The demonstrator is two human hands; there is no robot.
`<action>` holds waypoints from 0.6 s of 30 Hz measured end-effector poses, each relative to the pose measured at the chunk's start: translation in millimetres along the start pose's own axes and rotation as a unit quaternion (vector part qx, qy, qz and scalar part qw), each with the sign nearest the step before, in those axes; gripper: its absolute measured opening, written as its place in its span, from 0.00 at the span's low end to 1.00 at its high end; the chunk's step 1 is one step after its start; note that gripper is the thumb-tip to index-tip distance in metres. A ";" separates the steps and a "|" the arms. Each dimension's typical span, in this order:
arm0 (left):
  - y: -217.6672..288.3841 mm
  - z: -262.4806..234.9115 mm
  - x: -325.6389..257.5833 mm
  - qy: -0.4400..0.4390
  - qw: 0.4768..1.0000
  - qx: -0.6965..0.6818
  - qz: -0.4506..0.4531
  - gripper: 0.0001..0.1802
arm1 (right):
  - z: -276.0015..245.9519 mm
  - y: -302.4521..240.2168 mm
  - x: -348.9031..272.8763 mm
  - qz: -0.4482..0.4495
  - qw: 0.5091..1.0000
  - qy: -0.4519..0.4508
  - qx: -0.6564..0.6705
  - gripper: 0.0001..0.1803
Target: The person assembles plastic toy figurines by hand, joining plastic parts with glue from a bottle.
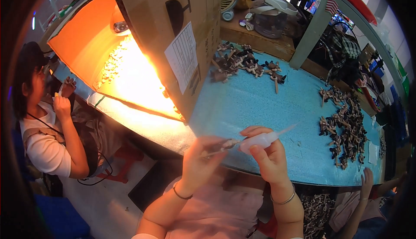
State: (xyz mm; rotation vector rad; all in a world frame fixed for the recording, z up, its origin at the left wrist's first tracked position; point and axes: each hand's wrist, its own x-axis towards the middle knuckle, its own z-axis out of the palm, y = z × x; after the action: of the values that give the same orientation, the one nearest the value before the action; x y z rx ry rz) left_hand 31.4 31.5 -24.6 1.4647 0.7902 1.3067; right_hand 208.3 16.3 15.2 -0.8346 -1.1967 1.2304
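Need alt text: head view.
A person's right hand holds a translucent white plastic squeeze bottle beside the blurred left hand, which holds a small pale piece. Beyond: a blue tabletop, piles of small brown-and-black parts, an orange-lit cardboard box.

A translucent-white plastic squeeze bottle [259, 142] and a small, blurred tan-and-dark figure piece [230, 143] share the scene with a pale pink cloth apron [212, 213] and a light-blue tabletop [255, 104], where heaped small figures [344, 128] show brown, tan and black. Orange light colours the inside of a brown cardboard box [145, 20] bearing black printed symbols [175, 17] and a white paper sheet [181, 55] ruled in a dark grid. A grey-green metal post [317, 26] carries a red-and-white striped sticker [331, 7]; a dark cloth [350, 47] is checked in pale lines.
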 end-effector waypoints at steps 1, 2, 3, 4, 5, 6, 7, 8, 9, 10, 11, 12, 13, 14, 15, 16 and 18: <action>0.8 -2.9 -1.3 0.003 1.000 0.001 -0.001 0.18 | -1.2 -1.1 -0.6 -0.006 0.998 0.023 -0.063 0.12; 1.4 -5.8 -2.6 0.023 0.999 0.019 0.038 0.17 | -1.7 -2.3 -1.4 -0.004 0.998 0.021 -0.062 0.12; 2.1 -9.2 -3.6 0.043 0.995 0.038 0.077 0.17 | -2.2 -3.4 -2.7 0.008 0.996 0.037 -0.084 0.12; 5.2 -12.6 -4.5 0.046 0.995 0.039 0.076 0.17 | -3.6 -5.7 -5.0 0.019 0.993 0.054 -0.106 0.12; 8.8 -16.5 -5.1 0.044 0.989 0.084 0.116 0.18 | -8.3 -7.4 -9.0 0.021 0.993 0.050 -0.106 0.12; 12.5 -19.7 -5.3 0.042 0.978 0.129 0.155 0.18 | -14.8 -9.0 -14.5 0.003 0.990 0.066 -0.128 0.14; 14.9 -22.6 -3.4 0.045 0.978 0.131 0.153 0.18 | -19.2 -8.8 -18.4 -0.014 0.985 0.082 -0.150 0.17; 17.5 -25.1 -0.2 0.041 0.959 0.189 0.206 0.19 | -20.0 -10.6 -21.5 -0.012 0.986 0.079 -0.149 0.17; 18.8 -26.1 1.1 0.036 0.933 0.247 0.258 0.19 | -19.6 -15.1 -24.7 -0.060 0.981 0.122 -0.141 0.20; 20.3 -26.8 0.3 0.037 0.933 0.249 0.256 0.19 | -17.9 -19.4 -27.0 -0.109 0.971 0.165 -0.132 0.23; 21.3 -27.1 -0.4 0.045 0.921 0.281 0.267 0.20 | -16.1 -21.7 -28.2 -0.106 0.972 0.164 -0.131 0.23; 22.1 -26.9 -1.1 0.053 0.907 0.312 0.278 0.20 | -13.8 -23.4 -29.1 -0.147 0.960 0.192 -0.142 0.25; 21.9 -25.9 -0.8 0.052 0.907 0.312 0.277 0.20 | -11.9 -24.5 -29.8 -0.189 0.945 0.220 -0.155 0.27; 21.5 -24.1 -0.6 0.055 0.904 0.320 0.277 0.20 | -8.9 -26.1 -31.9 -0.188 0.945 0.220 -0.154 0.27; 20.6 -22.8 -0.5 0.057 0.901 0.328 0.278 0.19 | -5.6 -27.4 -35.2 -0.243 0.926 0.223 -0.186 0.27; 19.9 -22.3 -0.6 0.055 0.902 0.327 0.277 0.19 | -4.4 -28.4 -39.4 -0.297 0.902 0.225 -0.217 0.28; 18.4 -22.2 -0.9 0.053 0.890 0.344 0.293 0.18 | -9.8 -34.5 -47.6 -0.333 0.882 0.176 -0.282 0.29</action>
State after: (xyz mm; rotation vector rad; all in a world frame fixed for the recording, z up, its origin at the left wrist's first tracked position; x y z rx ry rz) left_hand 7.2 30.4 -8.9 2.3470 0.9839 1.6493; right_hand 229.7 -35.4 35.6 -0.8997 -1.3875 0.1447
